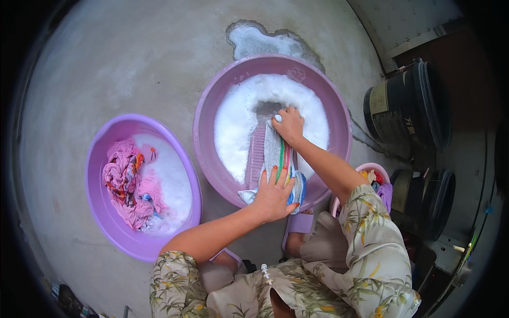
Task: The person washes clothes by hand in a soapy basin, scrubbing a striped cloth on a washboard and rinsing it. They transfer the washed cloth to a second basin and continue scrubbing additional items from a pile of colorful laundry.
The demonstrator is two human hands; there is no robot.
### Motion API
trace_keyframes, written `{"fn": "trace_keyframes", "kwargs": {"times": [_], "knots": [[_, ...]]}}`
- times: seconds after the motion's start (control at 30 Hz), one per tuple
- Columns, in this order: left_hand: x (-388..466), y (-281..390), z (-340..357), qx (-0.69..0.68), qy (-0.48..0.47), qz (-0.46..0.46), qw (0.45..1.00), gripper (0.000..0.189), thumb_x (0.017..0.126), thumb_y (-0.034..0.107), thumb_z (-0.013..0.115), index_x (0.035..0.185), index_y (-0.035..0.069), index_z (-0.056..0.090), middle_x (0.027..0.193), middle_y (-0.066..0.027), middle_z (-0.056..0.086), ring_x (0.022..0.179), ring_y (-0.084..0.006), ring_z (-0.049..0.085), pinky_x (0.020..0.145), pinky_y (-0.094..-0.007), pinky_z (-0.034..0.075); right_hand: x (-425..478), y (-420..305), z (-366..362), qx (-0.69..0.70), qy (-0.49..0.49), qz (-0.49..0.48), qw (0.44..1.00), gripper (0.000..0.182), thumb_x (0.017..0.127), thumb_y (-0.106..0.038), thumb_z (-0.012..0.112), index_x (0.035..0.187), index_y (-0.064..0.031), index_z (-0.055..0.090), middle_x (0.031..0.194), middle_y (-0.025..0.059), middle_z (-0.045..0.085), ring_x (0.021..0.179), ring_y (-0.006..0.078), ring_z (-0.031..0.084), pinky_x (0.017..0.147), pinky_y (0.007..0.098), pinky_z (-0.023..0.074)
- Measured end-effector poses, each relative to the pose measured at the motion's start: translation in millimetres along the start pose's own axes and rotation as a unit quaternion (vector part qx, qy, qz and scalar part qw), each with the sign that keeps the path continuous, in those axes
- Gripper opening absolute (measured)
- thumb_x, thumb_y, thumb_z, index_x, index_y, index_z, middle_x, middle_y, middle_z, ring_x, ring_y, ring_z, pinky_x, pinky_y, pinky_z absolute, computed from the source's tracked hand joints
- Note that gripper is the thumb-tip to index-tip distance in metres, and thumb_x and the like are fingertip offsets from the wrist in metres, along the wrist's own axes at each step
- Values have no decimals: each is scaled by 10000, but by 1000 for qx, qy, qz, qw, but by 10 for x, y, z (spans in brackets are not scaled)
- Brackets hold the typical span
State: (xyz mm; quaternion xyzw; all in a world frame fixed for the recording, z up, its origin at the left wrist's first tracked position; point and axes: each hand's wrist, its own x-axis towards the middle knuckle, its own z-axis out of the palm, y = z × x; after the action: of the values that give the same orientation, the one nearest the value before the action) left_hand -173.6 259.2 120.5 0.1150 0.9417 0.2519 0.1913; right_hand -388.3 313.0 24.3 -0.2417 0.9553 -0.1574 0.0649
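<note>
A large pink plastic basin (203, 131) holds white suds (232, 119), and a ridged pink washboard (255, 159) leans inside it. Over the washboard's right side lies a wet grey striped cloth (273, 149), its lower end bunched at the near rim with blue and white parts. My left hand (274, 194) presses on the cloth's lower part, fingers spread and palm down. Near the cloth's top end, my right hand (289, 123) is closed on it, a small pale bit showing beside the thumb. The washboard's far end is partly under grey water.
At left stands a purple basin (95, 222) with pink and multicoloured wet clothes (127, 179) in suds. A small pink basin (375, 167) of clothes is by my right arm. Two black lidded buckets (397, 107) stand at right. Spilled suds (262, 41) lie on the concrete floor (159, 51).
</note>
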Motion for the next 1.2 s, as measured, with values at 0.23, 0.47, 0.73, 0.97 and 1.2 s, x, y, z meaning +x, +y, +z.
{"fn": "trace_keyframes", "kwargs": {"times": [0.23,0.47,0.73,0.97,1.2], "knots": [[-51,-17,40,-42,18,5,999,793,853,555,579,1429,28,442,1497,-288,329,1405,-477,257,1108,-642,194,-1009,-196,-542,127,-175,-165,962,267,744,-245,743,890,-62,614,1025,146,579,990,340,572,829,426,496],[25,31,85,-42,60,11,997,761,837,531,603,1393,26,480,1489,-304,343,1410,-485,264,1107,-631,210,130,-64,202,-79,36,-95,992,274,808,-267,688,988,-94,575,1019,131,619,924,344,622,744,451,515],[-8,-63,69,-106,-24,9,994,729,823,498,625,1382,48,500,1442,-268,410,1367,-438,338,1099,-623,226,-1017,-512,-765,60,-303,-113,944,321,796,-280,713,1045,-109,602,956,147,683,792,368,653,704,421,515],[4,38,42,-66,111,-14,992,751,838,502,624,1412,46,460,1449,-250,413,1386,-390,342,1115,-582,232,-100,-239,126,-66,36,-88,993,281,774,-252,718,952,-52,633,945,127,624,897,330,618,742,437,504],[-60,179,174,-74,112,-149,980,828,811,504,655,1408,-23,428,1454,-237,399,1418,-387,282,1157,-566,163,-964,-535,-719,77,-190,-113,972,197,777,-206,703,869,-60,608,953,137,585,873,339,609,720,447,492]]}}
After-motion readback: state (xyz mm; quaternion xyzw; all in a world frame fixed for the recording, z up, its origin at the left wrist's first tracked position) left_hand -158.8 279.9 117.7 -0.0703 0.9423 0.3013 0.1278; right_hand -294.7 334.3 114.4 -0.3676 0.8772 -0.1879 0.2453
